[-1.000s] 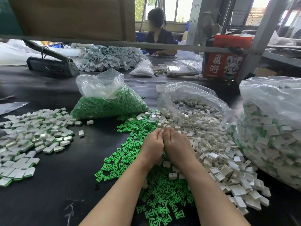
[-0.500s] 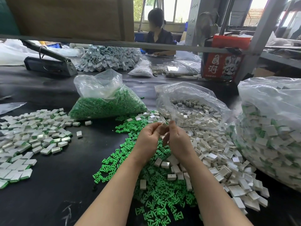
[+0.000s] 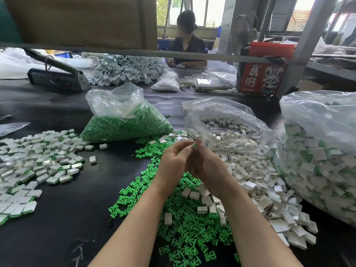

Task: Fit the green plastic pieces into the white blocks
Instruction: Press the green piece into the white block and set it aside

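- While both hands meet above the tabletop (image 3: 77, 218), left hand (image 3: 173, 162) and right hand (image 3: 207, 166) fingers pinch a green piece (image 3: 194, 145).
- Misaligned, it could jam or drop among loose white blocks (image 3: 250, 170).

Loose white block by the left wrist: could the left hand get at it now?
Probably yes, once freed. The white block lies exposed on the green pieces, nothing covering it, but the left hand pinches a green piece.

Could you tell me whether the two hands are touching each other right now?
Touching. The head view shows the left hand and the right hand pressed together with no gap, fingertips meeting around a small green piece.
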The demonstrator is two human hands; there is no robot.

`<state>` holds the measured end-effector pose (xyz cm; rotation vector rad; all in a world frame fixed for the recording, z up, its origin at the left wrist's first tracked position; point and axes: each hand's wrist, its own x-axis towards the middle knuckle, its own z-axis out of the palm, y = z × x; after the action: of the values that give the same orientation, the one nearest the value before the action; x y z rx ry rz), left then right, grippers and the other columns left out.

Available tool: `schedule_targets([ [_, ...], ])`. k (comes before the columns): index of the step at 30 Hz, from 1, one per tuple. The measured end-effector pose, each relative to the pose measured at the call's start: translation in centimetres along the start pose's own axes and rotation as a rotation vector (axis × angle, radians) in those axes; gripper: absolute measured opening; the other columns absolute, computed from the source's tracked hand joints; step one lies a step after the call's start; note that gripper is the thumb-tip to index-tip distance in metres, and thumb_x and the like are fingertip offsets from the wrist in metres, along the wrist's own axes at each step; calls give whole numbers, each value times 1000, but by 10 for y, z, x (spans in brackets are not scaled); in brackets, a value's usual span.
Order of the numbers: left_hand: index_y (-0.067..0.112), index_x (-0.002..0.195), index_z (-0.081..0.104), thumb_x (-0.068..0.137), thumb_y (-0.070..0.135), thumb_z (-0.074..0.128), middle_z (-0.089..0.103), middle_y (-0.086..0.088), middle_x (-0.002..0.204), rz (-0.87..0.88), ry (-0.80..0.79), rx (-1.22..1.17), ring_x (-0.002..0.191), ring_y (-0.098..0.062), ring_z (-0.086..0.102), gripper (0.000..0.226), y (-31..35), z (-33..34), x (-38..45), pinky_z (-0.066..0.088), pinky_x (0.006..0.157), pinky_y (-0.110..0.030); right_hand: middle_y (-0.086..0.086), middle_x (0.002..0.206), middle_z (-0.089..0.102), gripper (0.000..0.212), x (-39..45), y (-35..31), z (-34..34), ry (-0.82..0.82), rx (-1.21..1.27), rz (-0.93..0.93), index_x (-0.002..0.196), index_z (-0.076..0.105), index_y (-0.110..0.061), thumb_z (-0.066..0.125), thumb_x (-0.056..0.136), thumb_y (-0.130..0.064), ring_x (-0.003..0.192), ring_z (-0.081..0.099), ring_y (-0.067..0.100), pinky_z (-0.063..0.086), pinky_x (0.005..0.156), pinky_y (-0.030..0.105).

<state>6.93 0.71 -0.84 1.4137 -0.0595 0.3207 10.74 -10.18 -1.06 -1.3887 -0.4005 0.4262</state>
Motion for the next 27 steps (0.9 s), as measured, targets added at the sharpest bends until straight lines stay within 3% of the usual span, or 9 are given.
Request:
schedule_targets([
  [6,14,86,71,94,5,54,64,10,56,-9,83,26,48,-2,58,21,0,-4,2,44,44,-14,14,77,59,70,-2,-3,3,-18,-93,-17,113,55,16,30,102,-49,63,43,20,28,55,30],
  [10,18,71,74,81,14,59,59,5,49,-41,130,-26,38,-8,51,19,3,-1,4,40,39,-15,10,75,57,55,0,-2,6,-31,-88,-37,115,66,-5,33,102,-47,63,43,19,30,55,29],
  [14,16,63,70,82,13,59,53,4,44,-80,159,-55,36,-10,46,22,4,3,5,38,39,-18,4,67,57,55,0,0,6,-14,-73,-42,96,70,-7,42,96,-55,58,48,11,34,52,22],
  [17,5,71,66,92,4,55,50,4,45,-113,186,-59,39,-10,43,23,2,7,5,37,41,-21,-5,57,57,45,-1,1,4,12,-30,-58,78,66,-10,49,94,-49,51,51,6,39,47,15],
  [23,-20,94,58,93,8,56,53,-12,64,-216,204,-116,49,-19,47,29,1,7,5,42,42,-24,-8,52,49,59,1,6,6,101,-95,-83,91,62,12,48,97,-45,47,43,6,36,46,17],
  [27,-21,101,58,94,10,57,55,-19,79,-247,216,-144,51,-20,49,32,2,8,5,42,43,-23,-4,55,47,52,1,7,8,118,-88,-82,83,62,4,49,97,-44,49,41,7,35,48,20],
])
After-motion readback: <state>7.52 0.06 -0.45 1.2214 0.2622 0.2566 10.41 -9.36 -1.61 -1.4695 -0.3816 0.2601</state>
